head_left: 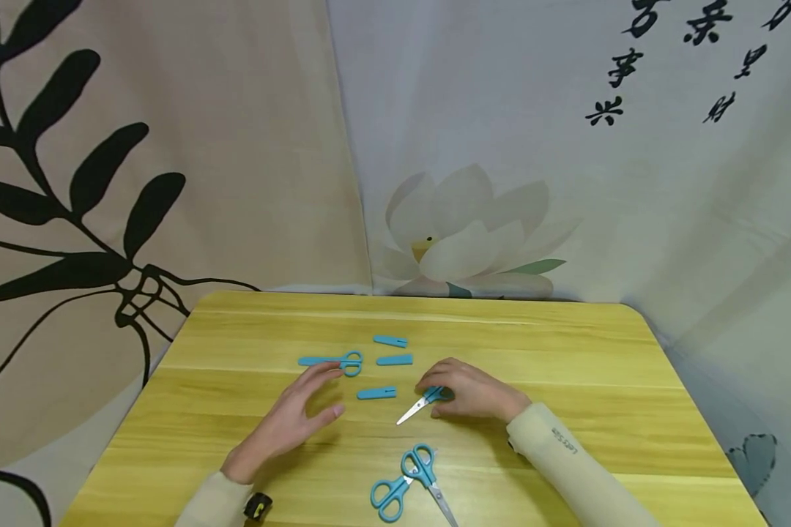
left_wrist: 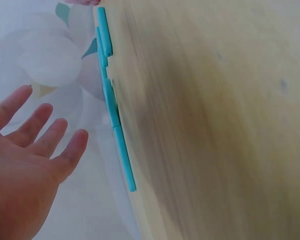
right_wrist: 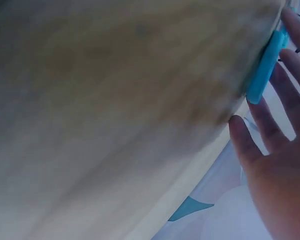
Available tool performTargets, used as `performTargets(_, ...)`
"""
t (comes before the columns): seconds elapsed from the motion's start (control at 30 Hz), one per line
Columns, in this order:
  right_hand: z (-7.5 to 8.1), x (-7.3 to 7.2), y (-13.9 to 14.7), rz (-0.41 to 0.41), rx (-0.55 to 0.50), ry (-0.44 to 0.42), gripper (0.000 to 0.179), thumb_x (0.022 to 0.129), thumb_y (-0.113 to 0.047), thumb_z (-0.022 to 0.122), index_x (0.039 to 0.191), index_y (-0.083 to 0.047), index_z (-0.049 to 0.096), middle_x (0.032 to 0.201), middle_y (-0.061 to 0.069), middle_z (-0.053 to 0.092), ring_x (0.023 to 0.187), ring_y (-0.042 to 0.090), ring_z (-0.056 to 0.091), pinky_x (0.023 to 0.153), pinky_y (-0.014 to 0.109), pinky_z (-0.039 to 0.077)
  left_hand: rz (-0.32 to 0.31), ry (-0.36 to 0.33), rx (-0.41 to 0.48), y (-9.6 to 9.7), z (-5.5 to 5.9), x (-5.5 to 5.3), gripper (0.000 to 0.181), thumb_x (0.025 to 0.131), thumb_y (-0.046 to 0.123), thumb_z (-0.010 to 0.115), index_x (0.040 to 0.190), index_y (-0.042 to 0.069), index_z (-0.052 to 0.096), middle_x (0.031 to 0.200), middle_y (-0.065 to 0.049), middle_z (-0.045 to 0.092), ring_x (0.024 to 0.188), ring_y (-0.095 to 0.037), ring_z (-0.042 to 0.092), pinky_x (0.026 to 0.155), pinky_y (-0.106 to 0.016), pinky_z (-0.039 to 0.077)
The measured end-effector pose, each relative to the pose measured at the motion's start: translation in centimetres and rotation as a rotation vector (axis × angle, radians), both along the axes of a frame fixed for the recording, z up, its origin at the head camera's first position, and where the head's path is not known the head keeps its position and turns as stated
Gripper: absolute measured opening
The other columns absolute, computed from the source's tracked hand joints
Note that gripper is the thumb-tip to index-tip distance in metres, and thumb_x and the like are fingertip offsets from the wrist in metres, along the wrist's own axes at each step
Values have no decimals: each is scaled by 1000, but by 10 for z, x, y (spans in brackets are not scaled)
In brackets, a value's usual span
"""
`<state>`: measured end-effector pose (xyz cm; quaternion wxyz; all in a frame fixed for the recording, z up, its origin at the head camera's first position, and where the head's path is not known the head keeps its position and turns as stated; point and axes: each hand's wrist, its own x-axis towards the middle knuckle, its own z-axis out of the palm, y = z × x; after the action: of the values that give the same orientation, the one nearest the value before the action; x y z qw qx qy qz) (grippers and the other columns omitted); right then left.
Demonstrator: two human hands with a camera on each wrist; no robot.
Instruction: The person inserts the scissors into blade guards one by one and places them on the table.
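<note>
My right hand (head_left: 469,389) bends over the blue handles of a small pair of scissors (head_left: 414,410), fingers behind the handles and thumb in front. Their bare blades point to the front left. In the right wrist view, a blue handle (right_wrist: 265,67) shows beside the fingers of that hand. My left hand (head_left: 290,421) hovers with spread fingers; its fingertips overlap blue-handled scissors (head_left: 351,364) in a blue blade cover (head_left: 308,361). Between the hands lies a loose blade cover (head_left: 376,393).
Two more blue blade covers (head_left: 390,341) (head_left: 394,360) lie farther back. Toward the front, two pairs of bare-bladed scissors (head_left: 389,499) (head_left: 422,462) overlap each other. A patterned curtain (head_left: 270,146) hangs behind the wooden table (head_left: 567,351).
</note>
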<state>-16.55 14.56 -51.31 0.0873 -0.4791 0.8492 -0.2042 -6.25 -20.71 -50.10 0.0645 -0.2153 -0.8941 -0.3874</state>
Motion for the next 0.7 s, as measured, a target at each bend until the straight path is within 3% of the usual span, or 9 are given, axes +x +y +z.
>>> performTargets(0.13, -2, 0, -2, -1, -6, 12, 38, 92, -27, 82, 128, -17, 73, 130, -3, 67, 125, 21, 56, 108, 42, 47, -1, -4, 18, 0, 2, 0, 56, 97, 25, 73, 147, 6, 55, 155, -12, 46, 139, -45, 45, 104, -71, 40)
performTargets(0.7, -2, -8, -2, -4, -34, -105, 25, 94, -18, 80, 118, -14, 77, 125, -4, 65, 120, 20, 55, 103, 37, 49, -18, -15, 18, 0, 0, 1, 55, 97, 21, 72, 148, 10, 54, 155, -15, 47, 138, -45, 46, 105, -71, 40)
